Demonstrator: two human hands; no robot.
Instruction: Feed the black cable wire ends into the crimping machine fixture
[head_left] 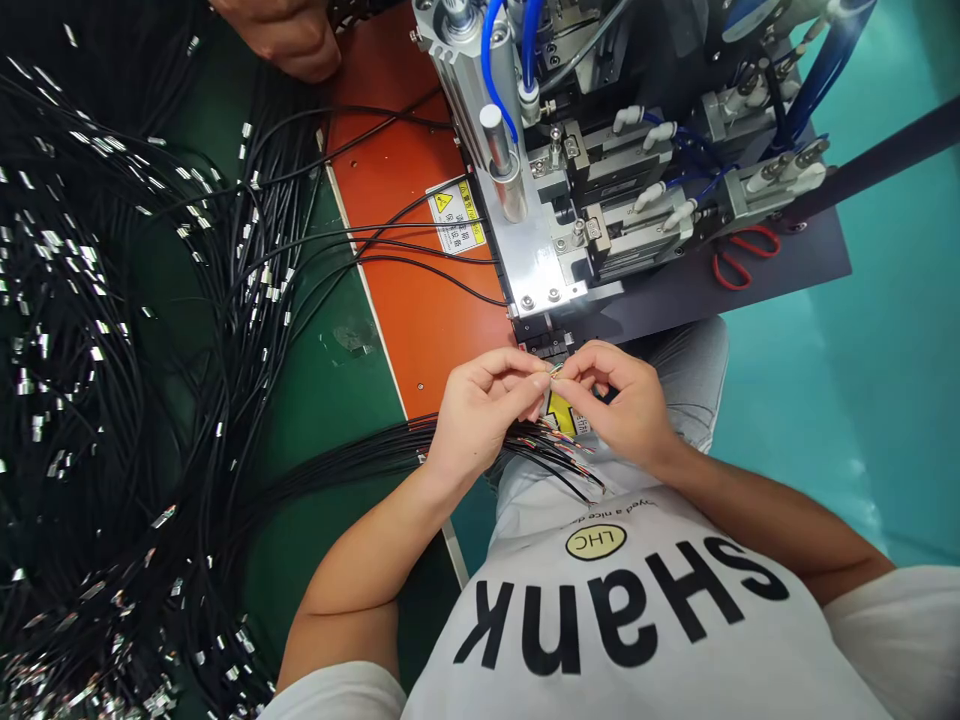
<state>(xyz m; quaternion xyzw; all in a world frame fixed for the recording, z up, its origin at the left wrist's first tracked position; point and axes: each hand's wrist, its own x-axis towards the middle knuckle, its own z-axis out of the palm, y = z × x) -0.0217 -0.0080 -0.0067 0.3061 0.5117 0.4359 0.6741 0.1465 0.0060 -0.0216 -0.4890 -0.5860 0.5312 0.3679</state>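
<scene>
My left hand point(484, 405) and my right hand point(622, 395) meet fingertip to fingertip just below the machine's black fixture point(546, 343). Both pinch the small metal tip of a thin cable end point(555, 369) between thumb and forefinger. A bundle of black cables with coloured wire ends point(559, 455) lies across my lap under my hands. It runs left onto the orange plate point(405, 300).
A metal machine point(570, 200) with blue hoses stands on the bench ahead. Red scissors point(739, 255) lie on its dark base. A large heap of black cables with metal ends point(112, 350) covers the green mat on the left. Another person's hand point(289, 35) rests at the top.
</scene>
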